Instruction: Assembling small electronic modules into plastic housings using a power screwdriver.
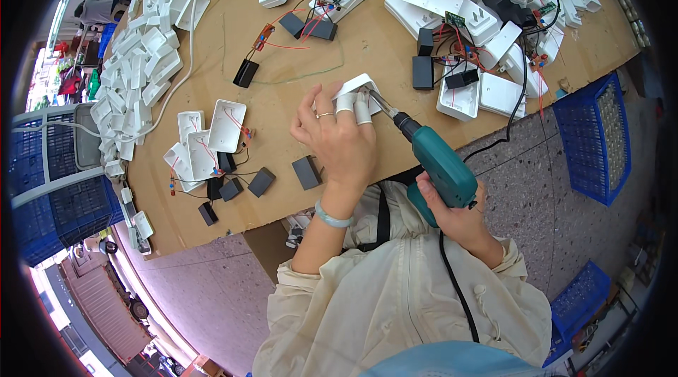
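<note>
My left hand [337, 133] is closed on a small white plastic housing [359, 83], its open side toward the tool. White finger cots cover two of its fingers, and a ring and a pale bracelet show. My right hand [455, 214] wraps round the handle of a green, corded, pistol-shaped soldering gun [443, 165]. Its thin metal tip [382, 102] reaches into the housing, beside the left fingertips. What the tip touches inside is hidden. A loose dark grey block [307, 173] lies just below my left hand on the cardboard-covered table [275, 116].
White housings [227, 126] with wired dark blocks lie at the left. A heap of white shells [145, 59] lines the far left edge. Chargers, circuit boards and wires [470, 59] crowd the right. Blue crates [593, 140] stand beyond the right edge. The black cord [455, 282] runs over my lap.
</note>
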`<move>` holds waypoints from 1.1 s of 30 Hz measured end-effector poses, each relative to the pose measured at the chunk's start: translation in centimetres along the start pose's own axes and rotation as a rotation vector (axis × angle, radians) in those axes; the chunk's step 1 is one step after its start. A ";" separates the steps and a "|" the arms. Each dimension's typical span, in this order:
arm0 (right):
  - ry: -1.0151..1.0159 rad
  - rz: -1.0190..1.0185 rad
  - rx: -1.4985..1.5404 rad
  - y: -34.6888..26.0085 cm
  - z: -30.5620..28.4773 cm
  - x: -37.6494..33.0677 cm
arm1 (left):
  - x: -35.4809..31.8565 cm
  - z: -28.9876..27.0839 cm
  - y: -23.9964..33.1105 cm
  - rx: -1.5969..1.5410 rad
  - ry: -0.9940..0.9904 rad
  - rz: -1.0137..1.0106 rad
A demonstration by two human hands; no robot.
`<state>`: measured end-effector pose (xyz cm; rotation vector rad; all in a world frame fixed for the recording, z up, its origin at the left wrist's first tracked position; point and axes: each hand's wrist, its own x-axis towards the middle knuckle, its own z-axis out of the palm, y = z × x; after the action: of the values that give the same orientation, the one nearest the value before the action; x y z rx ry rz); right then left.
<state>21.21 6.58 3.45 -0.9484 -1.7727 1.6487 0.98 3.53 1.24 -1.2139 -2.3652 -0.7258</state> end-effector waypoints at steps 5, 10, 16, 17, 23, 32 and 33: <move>-0.008 -0.056 -0.034 -0.1 0.2 0.4 | 0.0 0.0 0.1 0.016 0.012 -0.005; -0.009 -0.034 -0.020 0.2 0.3 0.4 | 0.0 -0.2 0.3 -0.011 -0.004 -0.008; -0.001 -0.056 -0.031 0.5 0.4 0.3 | 0.0 -0.3 0.3 -0.021 -0.020 -0.013; 0.004 -0.039 -0.021 0.6 0.4 0.2 | 0.0 -0.2 0.3 -0.021 -0.019 -0.012; 0.031 -0.062 -0.020 0.6 0.5 0.1 | 0.1 -0.2 0.3 -0.030 -0.011 -0.012; 0.036 -0.081 -0.078 0.1 0.6 0.3 | 0.0 -0.1 0.1 -0.042 -0.027 -0.029; 0.022 -0.078 -0.109 0.0 0.6 0.2 | 0.0 -0.1 0.2 -0.042 -0.028 -0.029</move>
<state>20.64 6.41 3.37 -0.9290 -1.8770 1.5012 1.10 3.56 1.42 -1.2168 -2.4069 -0.7765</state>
